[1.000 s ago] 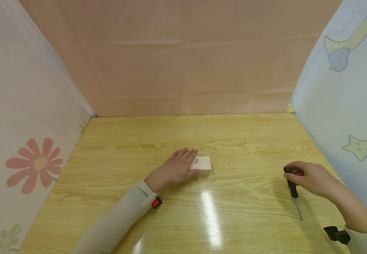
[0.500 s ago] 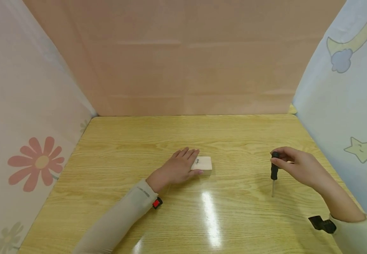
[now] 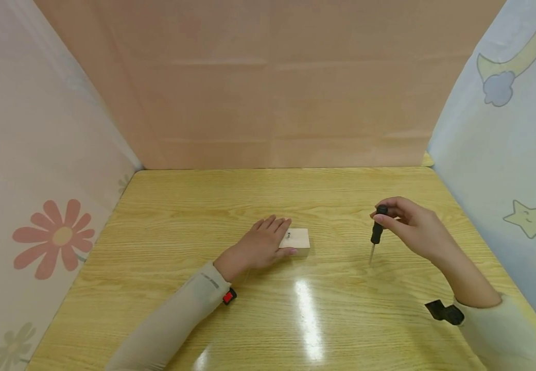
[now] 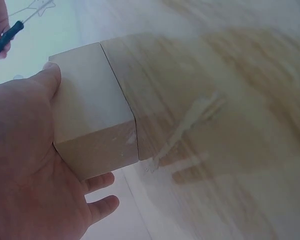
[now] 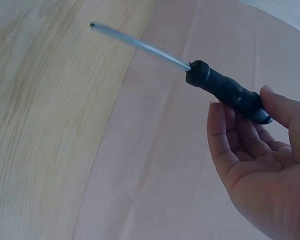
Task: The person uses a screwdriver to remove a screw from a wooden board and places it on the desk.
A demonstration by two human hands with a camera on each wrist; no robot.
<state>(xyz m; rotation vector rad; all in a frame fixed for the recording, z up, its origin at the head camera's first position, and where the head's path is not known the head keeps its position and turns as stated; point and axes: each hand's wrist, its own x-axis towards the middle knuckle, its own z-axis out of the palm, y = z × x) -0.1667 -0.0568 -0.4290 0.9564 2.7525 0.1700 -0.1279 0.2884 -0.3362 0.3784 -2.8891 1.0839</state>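
Note:
A pale wooden block (image 3: 299, 238) lies on the table, with a small screw (image 3: 288, 235) standing up from its top. My left hand (image 3: 259, 246) grips the block's left end, thumb along the near side and fingers over the far side. In the left wrist view, the wooden block (image 4: 92, 95) sits between thumb and fingers. To the right, my right hand (image 3: 416, 226) pinches a black-handled screwdriver (image 3: 376, 232) near the top of its handle, the metal shaft pointing down above the table. The right wrist view shows the screwdriver (image 5: 230, 92) between thumb and fingertips, its tip bare.
The wood-grain table (image 3: 230, 196) ends at a pinkish-brown back panel (image 3: 268, 103). Printed cloth walls rise at the left (image 3: 64, 154) and right (image 3: 495, 154). A red and black device (image 3: 229, 296) sits at the left wrist and a black one (image 3: 445, 313) at the right.
My right hand has moved left and away from the body with the screwdriver, nearer the block, and the screwdriver's shaft has swung toward the left. My left hand and the block stay put.

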